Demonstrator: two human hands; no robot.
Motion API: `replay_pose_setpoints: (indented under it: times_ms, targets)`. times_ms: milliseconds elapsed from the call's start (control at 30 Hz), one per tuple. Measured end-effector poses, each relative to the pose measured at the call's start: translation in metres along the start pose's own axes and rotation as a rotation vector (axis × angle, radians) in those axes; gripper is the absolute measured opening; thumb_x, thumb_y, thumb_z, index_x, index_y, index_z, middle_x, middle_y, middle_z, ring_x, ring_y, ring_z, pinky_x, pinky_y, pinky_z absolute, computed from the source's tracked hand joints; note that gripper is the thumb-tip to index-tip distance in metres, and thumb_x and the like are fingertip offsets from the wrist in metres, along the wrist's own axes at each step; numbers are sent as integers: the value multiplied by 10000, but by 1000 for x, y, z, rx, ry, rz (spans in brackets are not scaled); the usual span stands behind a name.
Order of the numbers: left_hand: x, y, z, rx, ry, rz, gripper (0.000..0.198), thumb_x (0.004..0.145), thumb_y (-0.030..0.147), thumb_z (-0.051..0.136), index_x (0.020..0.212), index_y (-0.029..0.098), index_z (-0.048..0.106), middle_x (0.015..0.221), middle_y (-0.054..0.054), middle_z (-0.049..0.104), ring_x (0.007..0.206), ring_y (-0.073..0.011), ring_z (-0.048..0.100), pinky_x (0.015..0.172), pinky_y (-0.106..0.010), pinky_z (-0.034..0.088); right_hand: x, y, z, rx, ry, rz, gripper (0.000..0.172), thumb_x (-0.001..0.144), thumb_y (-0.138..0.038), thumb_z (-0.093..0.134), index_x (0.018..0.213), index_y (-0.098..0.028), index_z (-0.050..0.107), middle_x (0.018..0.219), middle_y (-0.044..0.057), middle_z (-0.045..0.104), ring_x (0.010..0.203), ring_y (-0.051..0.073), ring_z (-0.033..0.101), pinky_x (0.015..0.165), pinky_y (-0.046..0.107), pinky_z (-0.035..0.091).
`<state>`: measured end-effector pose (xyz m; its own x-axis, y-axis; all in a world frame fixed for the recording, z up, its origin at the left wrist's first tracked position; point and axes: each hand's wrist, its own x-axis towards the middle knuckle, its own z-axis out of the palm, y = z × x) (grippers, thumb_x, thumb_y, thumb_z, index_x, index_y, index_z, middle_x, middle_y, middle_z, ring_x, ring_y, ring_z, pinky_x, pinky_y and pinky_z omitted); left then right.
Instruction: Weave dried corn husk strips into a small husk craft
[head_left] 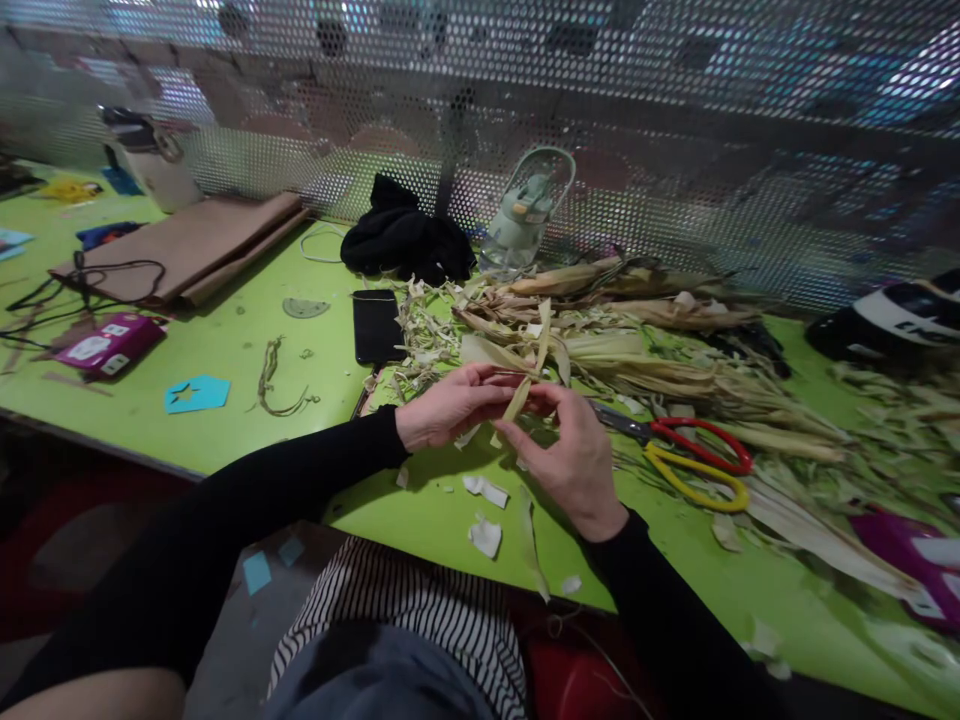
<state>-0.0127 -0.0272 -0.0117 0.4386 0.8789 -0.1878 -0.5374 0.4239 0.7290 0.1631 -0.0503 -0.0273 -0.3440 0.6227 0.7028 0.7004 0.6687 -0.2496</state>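
Note:
Between my two hands is a narrow strip of pale dried corn husk (519, 400), crossed with another strip that sticks up and away from me. My left hand (461, 402) pinches the husk from the left, its fingertips meeting those of the other hand. From the right, my right hand (570, 450) grips the same piece between thumb and fingers. Scissors (694, 455) with one red and one yellow handle lie just right of my right hand, their blades partly hidden behind it. A heap of dried corn husks (645, 350) spreads behind both hands.
A black phone (377, 327) lies left of the husks. Behind stand a pale green bottle (525, 220) and a bunched black cloth (409, 235). A brown paper bag (202, 240), purple box (110, 345) and blue card (197, 394) lie left. Husk scraps (486, 537) dot the front edge.

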Motion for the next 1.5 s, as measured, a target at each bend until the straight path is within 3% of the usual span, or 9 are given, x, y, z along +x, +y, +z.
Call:
replay_pose_setpoints:
  times_ms: [233, 400, 633, 800, 900, 1000, 1200, 1367, 1500]
  targets:
    - [-3, -3, 1, 43, -59, 119, 279, 896, 102, 649, 1170, 125, 701, 959, -71, 778, 894, -121, 723, 943, -279, 534, 1, -4, 0, -143, 16, -172, 144, 932, -180, 626, 1073, -178, 599, 913, 77, 695, 822, 218, 620, 721, 344, 492]
    - [0, -1, -4, -1, 10, 114, 212, 941, 136, 613, 1133, 140, 703, 962, -71, 791, 877, -122, 730, 881, -261, 538, 3, -6, -6, 4, -20, -236, 82, 957, -192, 615, 1039, -190, 616, 891, 61, 714, 821, 204, 637, 724, 337, 497]
    - [1, 3, -5, -4, -82, 84, 162, 915, 124, 651, 1060, 117, 724, 861, -54, 776, 729, -81, 679, 762, -205, 507, 2, -2, -11, -15, 87, -209, 435, 885, -63, 640, 1254, -292, 616, 1082, 52, 691, 977, 228, 666, 828, 386, 551]
    - [-1, 9, -8, 30, -275, -1, 157, 853, 153, 716, 991, 82, 742, 763, -48, 735, 665, -94, 664, 690, -213, 516, 3, 0, -18, 235, 390, 128, 257, 981, -201, 539, 1184, -316, 646, 1120, 57, 665, 1061, 242, 636, 915, 437, 538]
    - [-2, 9, -10, 66, -365, -63, 154, 820, 186, 749, 939, 88, 742, 727, -43, 720, 643, -95, 658, 666, -208, 519, 7, 1, -22, 504, 128, 386, 300, 1007, -390, 516, 1264, -280, 626, 1202, 90, 664, 1073, 243, 651, 882, 429, 576]
    - [-4, 4, -11, 127, -390, -86, 105, 822, 200, 751, 853, 101, 735, 731, -53, 721, 643, -98, 655, 659, -214, 520, 12, -1, -26, 735, -216, 496, 352, 962, -526, 578, 1131, -235, 681, 1029, 80, 728, 893, 220, 707, 744, 374, 610]
    - [-9, -2, -1, 113, -257, -87, 147, 880, 223, 711, 822, 90, 734, 751, -66, 731, 620, -86, 651, 661, -202, 536, 11, 1, -22, 762, -195, 547, 313, 926, -532, 640, 968, -225, 685, 838, 37, 746, 713, 188, 710, 647, 334, 608]
    - [-10, 0, 9, 15, -66, 16, 161, 960, 146, 574, 958, 109, 731, 924, -98, 789, 710, -98, 709, 778, -219, 575, 5, 8, -9, 642, -252, 369, 384, 995, -552, 491, 998, -228, 698, 1001, 72, 743, 950, 227, 708, 834, 394, 600]
    - [-8, -3, 12, -14, 28, 112, 147, 964, 141, 576, 999, 111, 716, 1007, -96, 789, 785, -101, 736, 861, -227, 579, 4, 4, -3, 547, -351, 416, 368, 1033, -507, 421, 1001, -206, 628, 820, 36, 700, 691, 180, 645, 594, 303, 521]
